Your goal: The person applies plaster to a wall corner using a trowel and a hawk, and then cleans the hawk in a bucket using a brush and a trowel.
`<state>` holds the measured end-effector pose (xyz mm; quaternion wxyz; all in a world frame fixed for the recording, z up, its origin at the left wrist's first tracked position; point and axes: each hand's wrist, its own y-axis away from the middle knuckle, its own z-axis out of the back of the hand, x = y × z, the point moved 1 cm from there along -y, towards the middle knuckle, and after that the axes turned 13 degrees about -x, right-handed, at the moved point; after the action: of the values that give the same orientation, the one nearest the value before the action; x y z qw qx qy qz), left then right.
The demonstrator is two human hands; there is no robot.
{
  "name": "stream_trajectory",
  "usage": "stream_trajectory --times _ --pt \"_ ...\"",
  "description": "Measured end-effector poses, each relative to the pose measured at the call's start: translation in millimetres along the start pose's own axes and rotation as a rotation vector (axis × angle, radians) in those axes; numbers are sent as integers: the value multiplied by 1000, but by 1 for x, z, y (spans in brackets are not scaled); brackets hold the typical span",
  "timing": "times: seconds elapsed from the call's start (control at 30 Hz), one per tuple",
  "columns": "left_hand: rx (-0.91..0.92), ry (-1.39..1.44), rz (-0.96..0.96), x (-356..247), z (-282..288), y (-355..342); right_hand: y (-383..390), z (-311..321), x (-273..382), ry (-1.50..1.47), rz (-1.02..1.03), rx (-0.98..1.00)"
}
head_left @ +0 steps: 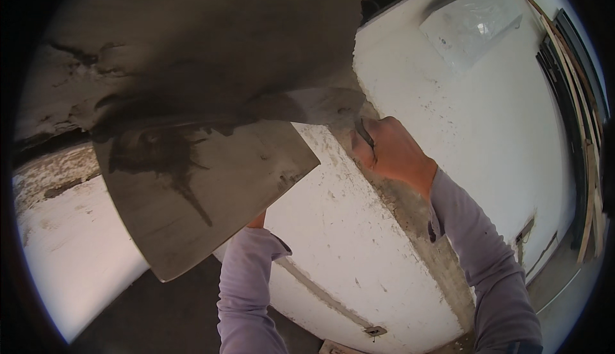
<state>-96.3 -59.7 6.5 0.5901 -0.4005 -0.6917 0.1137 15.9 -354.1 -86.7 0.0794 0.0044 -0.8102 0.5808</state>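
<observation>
My right hand (394, 152) is wrapped round the dark curved handle of a plastering trowel (330, 103). The trowel's blade is partly blurred and lies along the lower edge of a grey plastered surface (218, 27). Below that surface my left hand (257, 220) holds up a plasterer's hawk (256, 162), a flat grey board. Only the wrist shows past the board's edge; the fingers are hidden behind it. Dark wet smears of plaster (150, 152) cover part of the hawk's face, close under the grey surface.
White walls (500, 143) surround the work, with a bare grey strip (423, 232) running down the corner. A clear plastic sheet (471, 24) hangs at upper right. Long wooden strips and dark profiles (580, 130) lean at the far right. A socket box (375, 331) sits low in the wall.
</observation>
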Motion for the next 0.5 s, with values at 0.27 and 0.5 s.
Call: stream_trajectory --times 0.27,0.5 --pt "11 12 -6 5 1 -2 11 -11 -42 179 -110 155" --pt "-13 17 -16 13 -19 4 96 51 -55 429 -227 134"
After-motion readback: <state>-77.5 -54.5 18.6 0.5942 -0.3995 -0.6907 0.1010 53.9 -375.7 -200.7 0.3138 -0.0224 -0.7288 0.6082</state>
